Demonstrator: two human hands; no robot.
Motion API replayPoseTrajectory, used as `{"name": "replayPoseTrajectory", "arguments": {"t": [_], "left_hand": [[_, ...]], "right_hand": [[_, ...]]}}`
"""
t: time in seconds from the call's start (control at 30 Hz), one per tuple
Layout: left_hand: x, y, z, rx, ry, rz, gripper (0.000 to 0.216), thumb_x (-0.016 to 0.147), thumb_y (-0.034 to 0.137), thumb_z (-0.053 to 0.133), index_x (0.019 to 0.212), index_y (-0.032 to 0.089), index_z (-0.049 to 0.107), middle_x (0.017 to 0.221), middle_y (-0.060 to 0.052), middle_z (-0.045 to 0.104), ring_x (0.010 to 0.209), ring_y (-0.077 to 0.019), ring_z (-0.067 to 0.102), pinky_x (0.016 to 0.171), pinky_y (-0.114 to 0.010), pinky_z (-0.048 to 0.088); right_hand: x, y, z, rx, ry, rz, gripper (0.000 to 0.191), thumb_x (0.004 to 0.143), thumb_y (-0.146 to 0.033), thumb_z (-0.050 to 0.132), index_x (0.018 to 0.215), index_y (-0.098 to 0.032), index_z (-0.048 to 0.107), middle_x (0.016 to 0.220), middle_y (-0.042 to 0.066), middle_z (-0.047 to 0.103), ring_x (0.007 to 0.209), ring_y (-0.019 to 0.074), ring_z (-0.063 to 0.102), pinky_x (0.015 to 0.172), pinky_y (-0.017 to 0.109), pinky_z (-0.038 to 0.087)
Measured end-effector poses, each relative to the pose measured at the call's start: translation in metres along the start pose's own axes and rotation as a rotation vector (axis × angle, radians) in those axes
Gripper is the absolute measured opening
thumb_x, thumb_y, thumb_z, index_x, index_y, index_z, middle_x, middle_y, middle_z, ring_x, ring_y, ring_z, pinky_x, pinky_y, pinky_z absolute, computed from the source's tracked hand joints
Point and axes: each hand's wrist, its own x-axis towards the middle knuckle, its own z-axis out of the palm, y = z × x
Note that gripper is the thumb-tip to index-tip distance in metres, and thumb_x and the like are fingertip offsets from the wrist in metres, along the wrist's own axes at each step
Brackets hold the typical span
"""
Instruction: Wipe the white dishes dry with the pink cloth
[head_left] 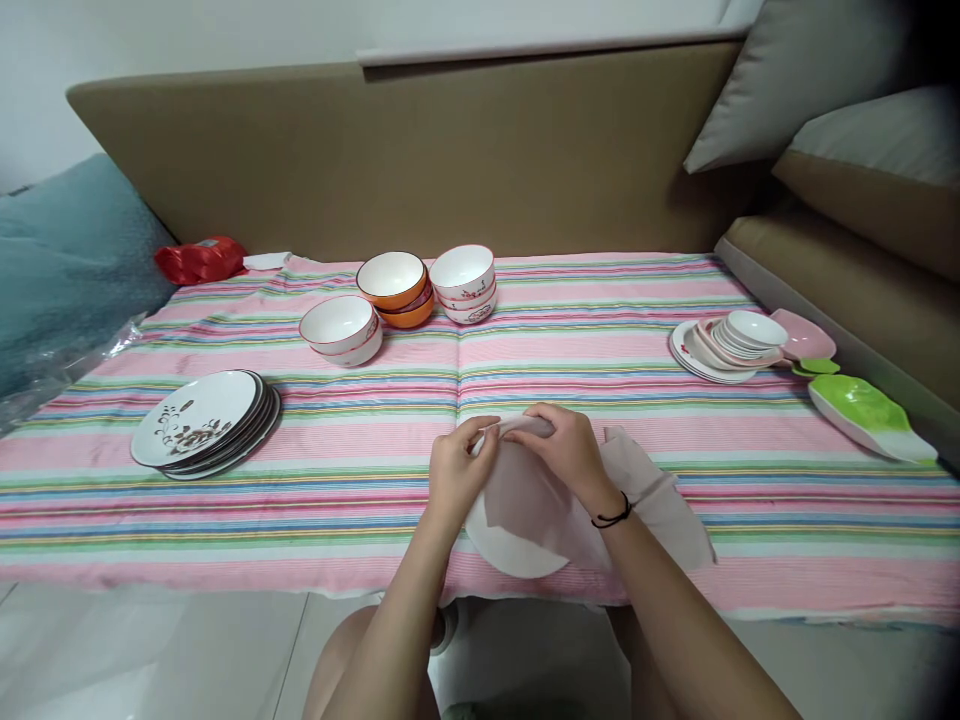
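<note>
A white plate (504, 548) rests at the front edge of the striped cloth, partly covered by a thin pale pinkish sheet (664, 500), cloth or paper. My left hand (461, 465) is closed in a pinch at the plate's far left rim, where an edge of the sheet also lies. My right hand (570, 450), with a black band on its wrist, pinches the sheet over the plate's far rim. Loose, creased sheet spreads out to the right, beneath my right wrist. The covering sheet and my fingers hide much of the plate.
A striped cloth (562, 350) covers the seat. Flower-patterned plates (202, 420) are stacked at left. Bowls (341, 330) stand in stacks at the back, orange ones (394, 285) among them. Small dishes (739, 345) and a green leaf-shaped dish (862, 410) sit right. Red wrapping (201, 262) lies back left.
</note>
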Motion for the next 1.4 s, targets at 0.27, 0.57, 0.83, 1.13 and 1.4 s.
{"name": "replayPoseTrajectory", "arguments": {"t": [0.27, 0.57, 0.83, 1.13, 1.4], "left_hand": [[-0.002, -0.001, 0.000, -0.070, -0.021, -0.004, 0.027, 0.084, 0.040, 0.057, 0.101, 0.022, 0.066, 0.044, 0.008, 0.043, 0.043, -0.0090, 0.039, 0.048, -0.022, 0.031], [-0.006, 0.006, -0.001, -0.397, 0.054, -0.190, 0.039, 0.076, 0.040, 0.066, 0.110, 0.020, 0.061, 0.045, 0.008, 0.051, 0.040, -0.0067, 0.038, 0.043, -0.019, 0.030], [-0.009, 0.002, -0.005, -0.466, 0.420, -0.239, 0.034, 0.074, 0.041, 0.068, 0.099, 0.019, 0.063, 0.041, 0.010, 0.042, 0.040, -0.0056, 0.034, 0.045, -0.018, 0.032], [-0.003, -0.007, -0.006, -0.590, 0.716, -0.390, 0.048, 0.069, 0.046, 0.070, 0.107, 0.017, 0.065, 0.055, 0.005, 0.052, 0.046, -0.0070, 0.043, 0.048, -0.020, 0.035], [0.007, -0.006, -0.019, -0.480, 0.282, -0.348, 0.030, 0.074, 0.044, 0.063, 0.070, 0.014, 0.062, 0.061, 0.002, 0.053, 0.054, -0.0088, 0.043, 0.048, -0.020, 0.032]], "right_hand": [[0.001, 0.001, -0.004, 0.115, 0.037, 0.039, 0.039, 0.081, -0.051, 0.058, 0.059, -0.018, 0.058, 0.056, -0.003, 0.052, 0.055, 0.0114, 0.045, 0.054, 0.024, 0.031], [-0.005, -0.003, -0.009, 0.008, 0.097, 0.021, 0.038, 0.089, -0.043, 0.047, 0.061, -0.019, 0.039, 0.054, -0.005, 0.034, 0.053, 0.0094, 0.033, 0.054, 0.024, 0.024], [-0.002, -0.001, -0.008, 0.121, 0.140, 0.215, 0.039, 0.083, -0.045, 0.054, 0.062, -0.020, 0.032, 0.058, -0.006, 0.027, 0.057, 0.0100, 0.028, 0.053, 0.024, 0.023], [-0.024, -0.013, 0.007, 0.421, 0.170, 0.442, 0.043, 0.084, -0.053, 0.048, 0.063, -0.021, 0.027, 0.059, -0.005, 0.027, 0.057, 0.0104, 0.027, 0.052, 0.024, 0.023], [-0.019, -0.013, 0.002, 0.440, 0.248, 0.431, 0.043, 0.085, -0.051, 0.050, 0.063, -0.021, 0.027, 0.061, -0.005, 0.025, 0.058, 0.0099, 0.026, 0.052, 0.024, 0.023]]}}
